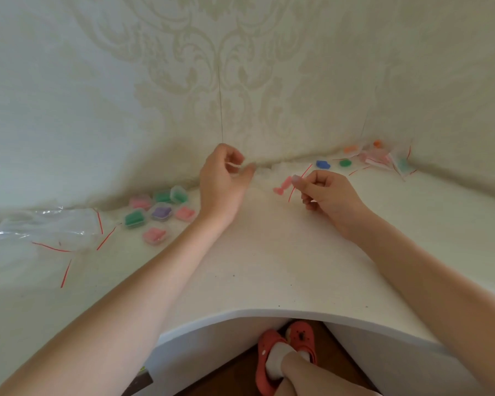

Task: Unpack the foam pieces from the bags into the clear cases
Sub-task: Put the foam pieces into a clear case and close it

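A person's two bare hands work above a white desk (pixel 269 267) set against pale damask-patterned wallpaper (pixel 240 67). The right hand (pixel 326 192) has its grip clenched on a small clear plastic bag with a red seal strip (pixel 297 182), thumb and fingers pinching the bag's top; a pink foam piece (pixel 282 187) shows at the bag's lower left end, just above the desk. The left hand (pixel 223 178) is held up near the wall, fingers curled around something small and clear (pixel 235 166) pinched at the fingertips; what it is cannot be told.

On the left side of the desk lies a cluster of small clear plastic cases holding foam in pink, green and purple (pixel 160 212), beside a heap of empty clear bags with red strips (pixel 40 232). Near the right rear corner of the desk are more foam pieces in bags: a blue piece (pixel 323 164), a green piece (pixel 345 162) and orange and pink ones (pixel 375 155) beyond.

Below the desk's curved front edge, red clog-style shoes with white socks (pixel 283 355) rest on a dark wooden floor (pixel 235 372).
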A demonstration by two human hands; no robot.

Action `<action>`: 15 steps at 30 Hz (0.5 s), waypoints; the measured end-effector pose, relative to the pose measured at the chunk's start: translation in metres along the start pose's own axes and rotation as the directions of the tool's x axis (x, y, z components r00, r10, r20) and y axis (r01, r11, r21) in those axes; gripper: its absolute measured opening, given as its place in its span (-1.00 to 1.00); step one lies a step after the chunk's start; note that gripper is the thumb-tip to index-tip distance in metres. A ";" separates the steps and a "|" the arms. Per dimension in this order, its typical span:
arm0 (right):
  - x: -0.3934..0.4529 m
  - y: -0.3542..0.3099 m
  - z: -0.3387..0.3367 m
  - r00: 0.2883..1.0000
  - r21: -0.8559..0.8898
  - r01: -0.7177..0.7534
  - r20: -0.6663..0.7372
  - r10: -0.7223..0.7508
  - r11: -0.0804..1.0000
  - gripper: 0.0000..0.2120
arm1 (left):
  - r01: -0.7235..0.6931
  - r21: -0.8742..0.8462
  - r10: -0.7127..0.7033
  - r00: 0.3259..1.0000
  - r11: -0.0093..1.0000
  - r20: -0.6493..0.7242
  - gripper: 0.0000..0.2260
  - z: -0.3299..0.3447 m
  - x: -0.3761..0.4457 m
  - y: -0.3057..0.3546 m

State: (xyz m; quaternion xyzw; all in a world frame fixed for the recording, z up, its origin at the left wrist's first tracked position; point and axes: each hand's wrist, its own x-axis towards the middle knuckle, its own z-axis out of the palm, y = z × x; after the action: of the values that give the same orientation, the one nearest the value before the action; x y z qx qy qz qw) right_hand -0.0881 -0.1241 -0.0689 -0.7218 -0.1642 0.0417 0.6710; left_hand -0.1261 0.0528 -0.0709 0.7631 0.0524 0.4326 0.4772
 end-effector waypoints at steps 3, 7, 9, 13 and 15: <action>-0.001 -0.001 0.001 0.999 -0.025 0.044 0.032 -0.043 0.999 -0.68 | 0.102 -0.252 0.002 0.925 0.962 0.380 -0.80 0.005 -0.012 0.022; -0.003 -0.002 0.004 0.993 -0.002 0.061 0.099 -0.060 0.998 -0.68 | 0.118 -0.188 0.003 0.839 0.975 0.543 -0.72 0.014 -0.024 0.022; -0.003 -0.002 0.005 0.991 -0.036 0.080 0.110 -0.075 0.996 -0.71 | 0.172 -0.221 -0.021 0.831 0.960 0.555 -0.76 0.013 -0.024 0.019; -0.004 -0.003 0.004 0.988 -0.139 0.136 0.087 -0.124 0.981 -0.63 | 0.351 -0.275 -0.102 0.761 0.895 0.640 -0.91 0.010 -0.025 0.021; -0.004 -0.003 0.004 0.987 -0.135 0.150 0.086 -0.139 0.979 -0.62 | 0.399 -0.273 -0.122 0.729 0.876 0.674 -0.94 0.009 -0.026 0.022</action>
State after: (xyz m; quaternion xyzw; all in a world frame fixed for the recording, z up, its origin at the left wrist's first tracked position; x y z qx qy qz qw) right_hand -0.0936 -0.1214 -0.0668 -0.7516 -0.2442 0.0088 0.6127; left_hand -0.1431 0.0218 -0.0710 0.7341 -0.0929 0.0759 0.6684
